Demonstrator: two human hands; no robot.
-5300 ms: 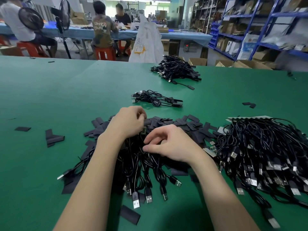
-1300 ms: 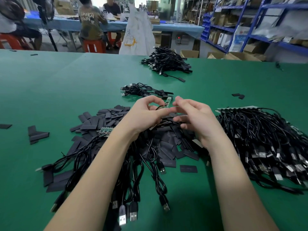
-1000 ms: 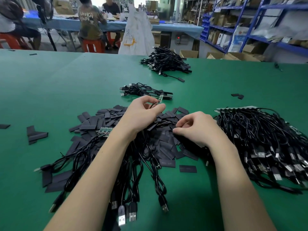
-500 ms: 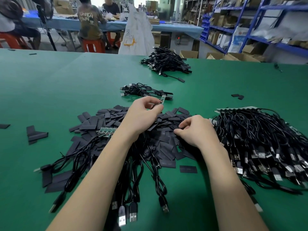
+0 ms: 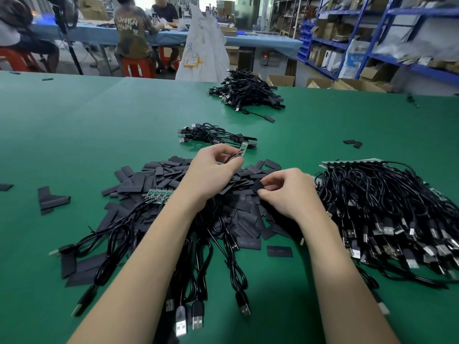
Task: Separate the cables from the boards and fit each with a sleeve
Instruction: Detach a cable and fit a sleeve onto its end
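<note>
My left hand (image 5: 211, 172) pinches a cable whose small green board end (image 5: 243, 148) sticks up past my fingertips. Just right of it, my right hand (image 5: 289, 192) pinches a flat black sleeve (image 5: 258, 186) over the heap of black sleeves (image 5: 159, 175) on the green table. A strip of joined green boards (image 5: 159, 194) lies left of my left forearm, its cables running toward me. Several loose USB cables (image 5: 196, 316) trail under my arms to the front edge.
A big tangle of USB cables (image 5: 387, 214) lies to the right. A small bundle of cables (image 5: 211, 135) sits beyond my hands and a larger pile (image 5: 248, 91) farther back. Stray sleeves (image 5: 49, 199) lie at left. People sit at a far blue table (image 5: 260, 40).
My hands separated: the right one dropped from the cable end to the sleeve heap and picked out a sleeve. The left hand has kept the board end raised.
</note>
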